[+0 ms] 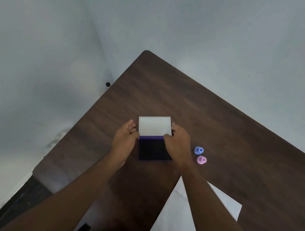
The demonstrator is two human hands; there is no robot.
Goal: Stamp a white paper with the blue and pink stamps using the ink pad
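**Both hands on the opened ink pad**

Two bare forearms reach up from the bottom of the frame toward the middle of the brown wooden table (226, 127). At centre frame, the left hand (124, 141) rests against the left side of the ink pad (155, 150), its fingers fairly straight and touching the edge where the lid meets the base. The right hand (178, 146) curls its fingers over the pad's right side, gripping it near the hinge. The pad stands open: its white lid (155, 126) is tipped up and back toward the upper part of the frame, and the dark inked surface in its purple case faces up below it.

Just right of the right hand, the blue stamp (199, 150) sits on the table, with the pink stamp (201, 160) just beside it, slightly lower in the frame. Neither is touched. In the lower right, the white paper (180, 221) lies flat on the table, partly crossed by the right forearm. Pale grey walls fill the upper and left of the frame
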